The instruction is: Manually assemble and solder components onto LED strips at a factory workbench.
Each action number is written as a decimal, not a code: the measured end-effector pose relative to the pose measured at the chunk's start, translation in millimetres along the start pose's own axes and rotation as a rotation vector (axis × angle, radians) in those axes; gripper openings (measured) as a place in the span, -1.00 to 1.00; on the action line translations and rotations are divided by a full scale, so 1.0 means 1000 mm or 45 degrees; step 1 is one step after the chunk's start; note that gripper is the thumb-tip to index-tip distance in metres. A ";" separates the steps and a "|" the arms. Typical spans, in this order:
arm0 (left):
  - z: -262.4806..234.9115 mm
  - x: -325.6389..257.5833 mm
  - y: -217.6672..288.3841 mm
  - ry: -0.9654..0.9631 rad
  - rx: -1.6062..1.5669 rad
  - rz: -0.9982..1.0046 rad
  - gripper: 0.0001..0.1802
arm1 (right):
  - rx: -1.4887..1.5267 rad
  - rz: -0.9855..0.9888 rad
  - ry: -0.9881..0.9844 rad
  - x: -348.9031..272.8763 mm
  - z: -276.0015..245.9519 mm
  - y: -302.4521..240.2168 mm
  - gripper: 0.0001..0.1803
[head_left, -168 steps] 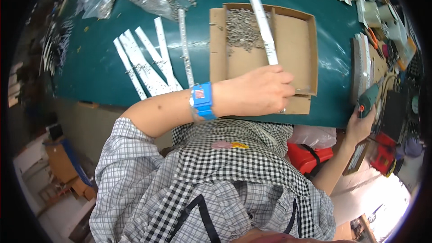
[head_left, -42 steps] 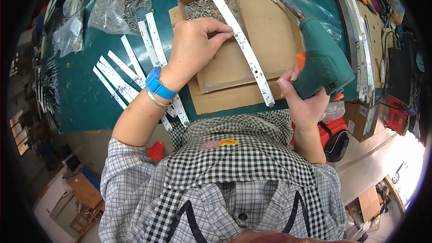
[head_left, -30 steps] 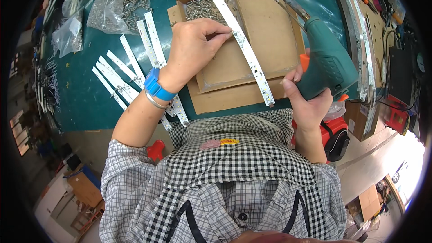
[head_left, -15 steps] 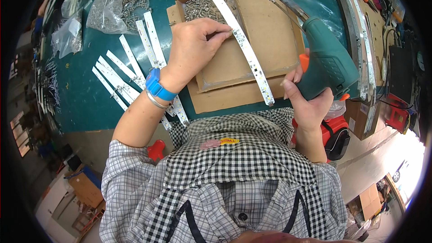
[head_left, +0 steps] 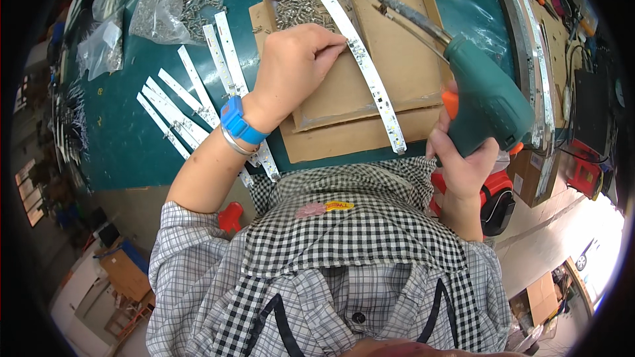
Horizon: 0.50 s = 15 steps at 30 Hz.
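— White strip (head_left: 360,59) in the cardboard tray (head_left: 397,86): who pins it?
— Left hand (head_left: 294,69), fingers pressed together on its upper half; it runs far-left to near-right.
— And rightward?
— Right hand (head_left: 463,158), clamped around the green driver (head_left: 486,102), tip just beside the strip.

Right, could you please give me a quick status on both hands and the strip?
Left hand pinching white strip on cardboard tray. Right hand closed on green power driver, tip raised above tray. Nothing blocking the strip.
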<state>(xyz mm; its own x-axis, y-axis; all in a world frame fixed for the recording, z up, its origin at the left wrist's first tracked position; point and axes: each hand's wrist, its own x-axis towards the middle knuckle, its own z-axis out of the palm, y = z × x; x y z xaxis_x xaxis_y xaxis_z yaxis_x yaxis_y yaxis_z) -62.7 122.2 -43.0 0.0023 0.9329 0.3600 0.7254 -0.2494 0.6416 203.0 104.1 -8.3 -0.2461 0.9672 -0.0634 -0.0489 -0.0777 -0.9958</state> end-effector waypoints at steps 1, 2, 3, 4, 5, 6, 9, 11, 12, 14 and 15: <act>-0.001 0.000 0.000 -0.010 -0.037 -0.053 -0.88 | 0.007 0.019 -0.030 -0.002 -0.004 -0.001 -0.34; -0.002 0.001 0.000 -0.011 -0.044 -0.076 -0.88 | 0.016 0.030 -0.092 -0.005 -0.011 0.002 -0.34; -0.002 0.001 0.001 -0.012 -0.051 -0.099 -0.88 | 0.025 0.041 -0.153 -0.007 -0.015 0.002 -0.34; -0.003 0.001 0.002 -0.014 -0.058 -0.123 -0.88 | -0.020 0.069 -0.129 -0.009 -0.015 0.001 -0.39; -0.003 0.001 0.003 -0.028 -0.058 -0.139 -0.88 | -0.065 0.096 -0.104 -0.011 -0.015 -0.001 -0.45; -0.004 0.002 0.003 -0.040 -0.055 -0.155 -0.88 | -0.110 0.122 -0.080 -0.012 -0.015 -0.003 -0.50; -0.004 0.001 0.001 -0.050 -0.057 -0.161 -0.89 | -0.154 0.165 -0.113 -0.012 -0.018 0.000 -0.52; -0.004 0.001 0.000 -0.040 -0.057 -0.140 -0.89 | -0.172 0.166 -0.107 -0.012 -0.017 -0.001 -0.52; -0.004 0.001 0.000 -0.033 -0.054 -0.126 -0.89 | -0.175 0.164 -0.105 -0.012 -0.017 -0.001 -0.53; -0.003 0.001 -0.001 -0.025 -0.048 -0.109 -0.89 | -0.175 0.163 -0.109 -0.011 -0.017 -0.001 -0.53; -0.003 0.001 -0.002 -0.025 -0.049 -0.106 -0.89 | -0.177 0.186 -0.108 -0.011 -0.018 0.000 -0.53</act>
<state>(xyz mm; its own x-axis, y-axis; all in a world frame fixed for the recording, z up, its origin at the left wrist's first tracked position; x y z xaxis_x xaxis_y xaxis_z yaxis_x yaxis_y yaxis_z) -65.7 122.7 -42.2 -0.0431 0.9556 0.2916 0.6966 -0.1805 0.6944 223.5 97.8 -8.4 -0.3220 0.9236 -0.2079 0.1257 -0.1759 -0.9763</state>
